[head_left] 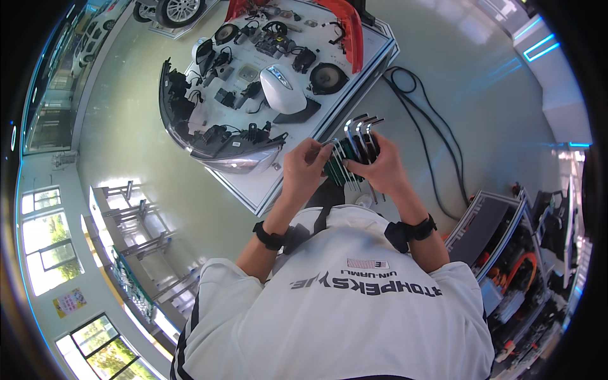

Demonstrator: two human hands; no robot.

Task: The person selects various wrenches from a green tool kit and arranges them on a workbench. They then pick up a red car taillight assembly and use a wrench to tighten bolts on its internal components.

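With the hex-key set [335, 164] just above and right of the frame's centre, gripped by the right hand [381, 167], the left hand [303, 167] pinching its smaller-key side, best swing one key at a time.

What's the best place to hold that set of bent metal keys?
Probably by the green holder, coming from the right, as the right hand does. It is the broad middle, while the keys' bent ends stick out beyond it and their straight ends poke out toward the wearer.
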